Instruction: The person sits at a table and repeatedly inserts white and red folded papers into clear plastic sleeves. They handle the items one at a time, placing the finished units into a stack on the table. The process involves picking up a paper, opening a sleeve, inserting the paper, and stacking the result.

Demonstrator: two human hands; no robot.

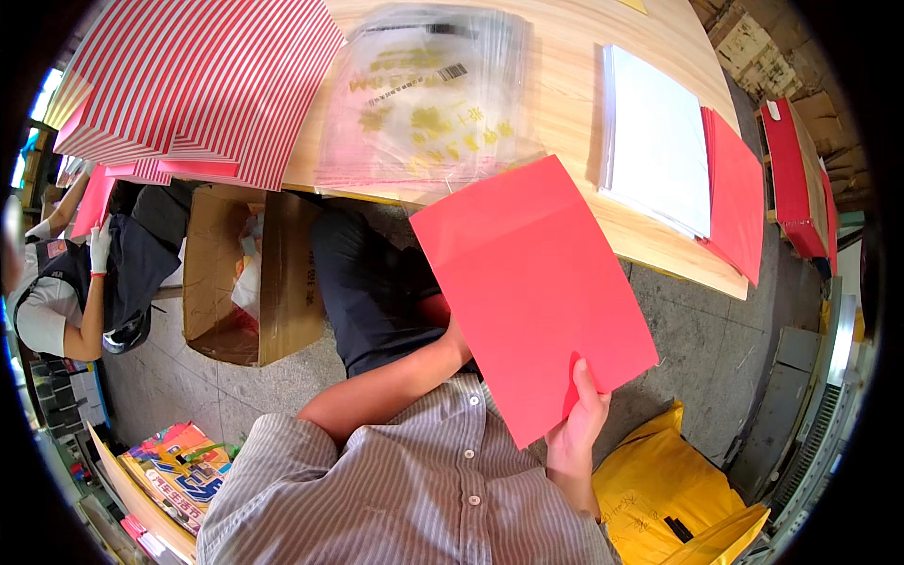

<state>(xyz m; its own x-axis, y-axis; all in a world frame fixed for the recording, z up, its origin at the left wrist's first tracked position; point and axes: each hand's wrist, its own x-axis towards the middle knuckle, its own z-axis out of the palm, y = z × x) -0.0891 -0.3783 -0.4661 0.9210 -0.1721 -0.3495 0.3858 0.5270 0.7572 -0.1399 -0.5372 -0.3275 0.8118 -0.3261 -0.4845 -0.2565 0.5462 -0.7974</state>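
The right hand (578, 424) grips a red paper sheet (541, 292) at its lower corner, thumb lying on top. The left forearm (386, 391) runs behind the sheet, so whether the left hand is open or closed cannot be told. The sheet, perhaps a thin folder, is held before the table's (565, 56) near edge, where clear plastic bags (433, 104) lie; red-and-white striped stacks (217, 94) fill the left corner, white sheets (653, 141) and red sheets (737, 198) the right.

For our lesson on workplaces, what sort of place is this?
Probably a packing workshop: a tall striped stack and clear plastic bags on a wooden table, with a gloved co-worker nearby.
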